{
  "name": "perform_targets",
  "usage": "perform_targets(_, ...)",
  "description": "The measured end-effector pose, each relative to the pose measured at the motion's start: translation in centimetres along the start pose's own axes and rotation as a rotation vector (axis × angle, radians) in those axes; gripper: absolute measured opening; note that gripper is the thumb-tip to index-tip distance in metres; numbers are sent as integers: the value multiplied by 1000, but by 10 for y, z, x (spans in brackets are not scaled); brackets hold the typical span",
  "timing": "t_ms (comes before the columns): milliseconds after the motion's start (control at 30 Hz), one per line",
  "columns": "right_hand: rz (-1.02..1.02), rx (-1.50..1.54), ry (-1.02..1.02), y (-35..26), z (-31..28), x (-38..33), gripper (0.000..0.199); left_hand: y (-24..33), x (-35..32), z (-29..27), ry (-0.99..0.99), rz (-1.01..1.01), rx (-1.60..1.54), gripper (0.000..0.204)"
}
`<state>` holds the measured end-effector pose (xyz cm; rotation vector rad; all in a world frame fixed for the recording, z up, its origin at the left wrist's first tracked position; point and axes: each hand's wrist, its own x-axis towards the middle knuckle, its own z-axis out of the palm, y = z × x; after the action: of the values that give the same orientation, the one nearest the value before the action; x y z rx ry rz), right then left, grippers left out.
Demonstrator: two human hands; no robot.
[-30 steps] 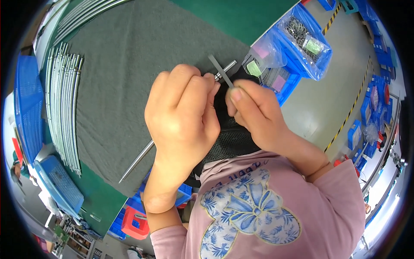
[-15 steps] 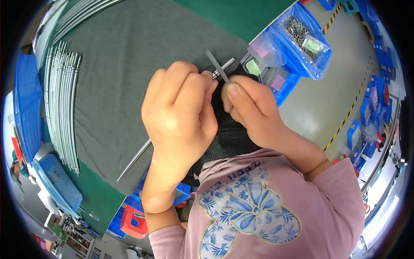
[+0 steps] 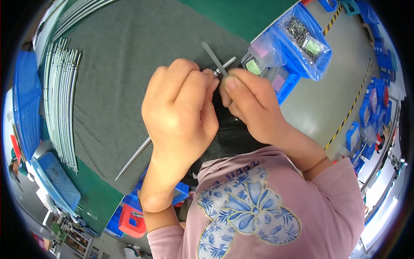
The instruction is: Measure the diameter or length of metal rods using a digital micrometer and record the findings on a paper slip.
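My left hand is closed round a long, thin metal rod. The rod slants from lower left to upper right, and its grooved end sticks out past my fingers. Between thumb and fingers, my right hand pinches a flat grey strip that looks like a small file. This strip crosses the rod near the grooved end; whether the two touch I cannot tell. My left hand hides the middle of the rod.
A dark grey cloth covers the green table. Many similar rods lie in a bundle at the left. Blue bins with small metal parts stand at the right edge, blue baskets at far left, a red holder below.
The grey strip and my right hand have shifted slightly up and to the left along the stroke across the rod. My left hand stays nearly still on the rod.
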<state>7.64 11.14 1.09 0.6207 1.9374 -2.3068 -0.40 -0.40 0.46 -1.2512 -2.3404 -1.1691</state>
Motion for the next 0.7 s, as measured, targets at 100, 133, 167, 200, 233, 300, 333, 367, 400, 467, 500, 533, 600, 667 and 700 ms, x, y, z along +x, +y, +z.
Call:
perform_targets(100, -19, -10, -2, 7, -3, -5, 23, 0, -1, 1, -7, -5, 3, 15)
perform_targets(133, 17, -49, -14, 10, -6, -8, 23, -1, -1, 2, -8, 2, -2, 16)
perform_targets(167, 60, -87, -18, 9, -6, -11, 23, 0, -1, 1, -10, 1, -4, 16)
perform_targets(200, 62, -86, -17, 9, -5, -9, 23, 0, -1, -1, -14, -1, 2, 16)
perform_targets(233, 21, -35, -10, 6, -2, -3, 24, 1, -1, -2, -19, -3, 9, 16)
perform_targets(300, -7, -6, 4, 9, -1, -2, 24, 0, -1, 0, -13, 4, 3, 16)
perform_targets(333, 41, -52, -3, 15, -4, -9, 23, -1, -1, 1, -9, 10, -4, 16)
perform_targets(367, 25, -55, 0, 14, -4, -10, 23, -1, -1, 0, -11, 9, -3, 16)
perform_targets(400, 9, -59, 4, 12, -4, -10, 23, -1, -1, 0, -11, 10, 0, 16)
perform_targets(467, -38, 36, -10, 4, 1, 4, 24, -1, 0, -1, -12, 14, 2, 16)
perform_targets(500, -29, 46, -9, 4, 1, 4, 24, -1, -1, -1, -14, 16, 0, 16)
perform_targets(533, -30, 47, -7, 8, 0, -2, 24, -1, -2, 0, -8, 20, -4, 15)
perform_targets(600, 17, -70, -1, 14, -4, -11, 23, -1, -2, 2, 2, 22, 2, 15)
perform_targets(667, 50, -57, -13, 9, -6, -6, 23, -1, 0, 2, 17, 25, 22, 15)
perform_targets(700, 30, -5, -6, 5, -2, -1, 23, 0, 1, 0, 5, 3, 9, 15)
